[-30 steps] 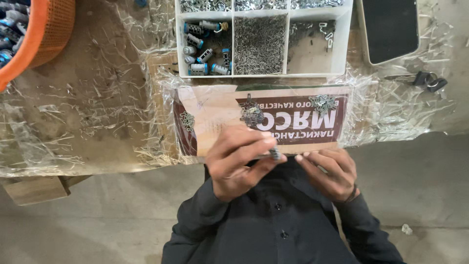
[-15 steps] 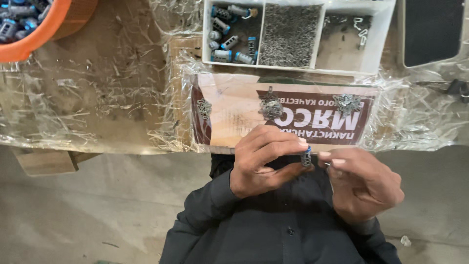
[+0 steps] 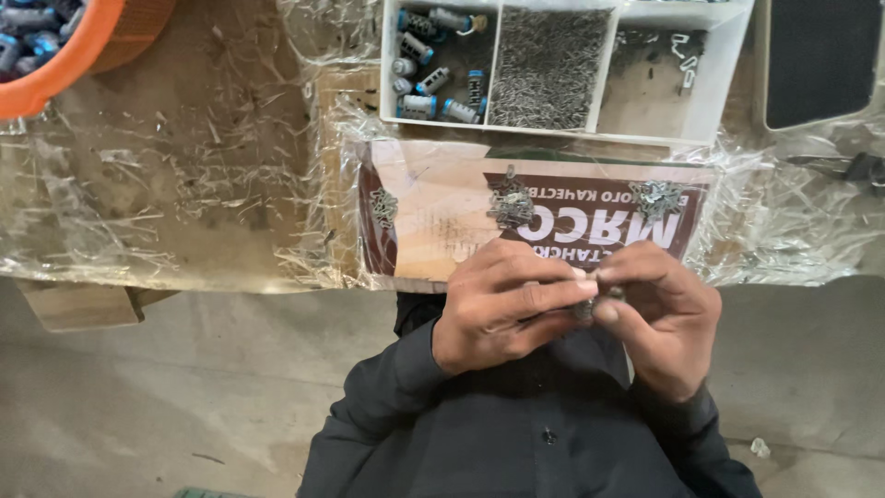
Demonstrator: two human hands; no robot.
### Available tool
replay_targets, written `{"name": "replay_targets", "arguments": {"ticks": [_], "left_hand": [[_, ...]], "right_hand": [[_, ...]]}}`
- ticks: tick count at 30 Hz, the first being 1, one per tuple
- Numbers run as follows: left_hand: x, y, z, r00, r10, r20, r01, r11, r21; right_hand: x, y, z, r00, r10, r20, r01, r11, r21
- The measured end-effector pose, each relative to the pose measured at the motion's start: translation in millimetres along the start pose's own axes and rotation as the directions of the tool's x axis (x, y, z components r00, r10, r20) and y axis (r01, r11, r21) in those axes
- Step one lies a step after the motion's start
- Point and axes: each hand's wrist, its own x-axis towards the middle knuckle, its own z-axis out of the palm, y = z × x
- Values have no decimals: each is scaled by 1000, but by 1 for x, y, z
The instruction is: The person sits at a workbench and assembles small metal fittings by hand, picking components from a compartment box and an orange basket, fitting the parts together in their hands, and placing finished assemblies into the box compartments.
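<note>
Change since earlier frame: both hands have drawn closer together at lower centre, fingertips now meeting. Left hand (image 3: 502, 309): fingers curled, pinching a small metal part (image 3: 590, 304) against the right hand (image 3: 659, 314), which pinches it likewise; part mostly hidden. Just above: plastic-wrapped printed cardboard sheet (image 3: 433, 217) bearing three clusters of small metal clips (image 3: 510, 205). Top centre: white compartment tray (image 3: 724, 83) with blue-capped cylinders (image 3: 433, 83), a heap of fine metal pins (image 3: 550, 66). Upper left: orange basket (image 3: 64, 69). Upper right: black slab (image 3: 820, 60).
</note>
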Motion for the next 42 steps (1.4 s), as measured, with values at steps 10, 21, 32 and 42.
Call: {"name": "replay_targets", "arguments": {"ticks": [10,21,32,42], "left_hand": [[7,2,-4,997,-31,-73,29,999,-28],[16,6,4,1000,19,14,-19,1000,8],[11,7,3,1000,-6,31,6,1000,14],[-1,-1,-1,1000,-10,-25,10,1000,3]], "right_hand": [[-12,15,-13,936,-346,-64,94,422,-902],[-17,41,-22,787,-565,247,509,368,-778],[-5,12,-3,855,-474,-213,260,745,-614],[-6,1,18,881,-352,-316,283,928,-244]]}}
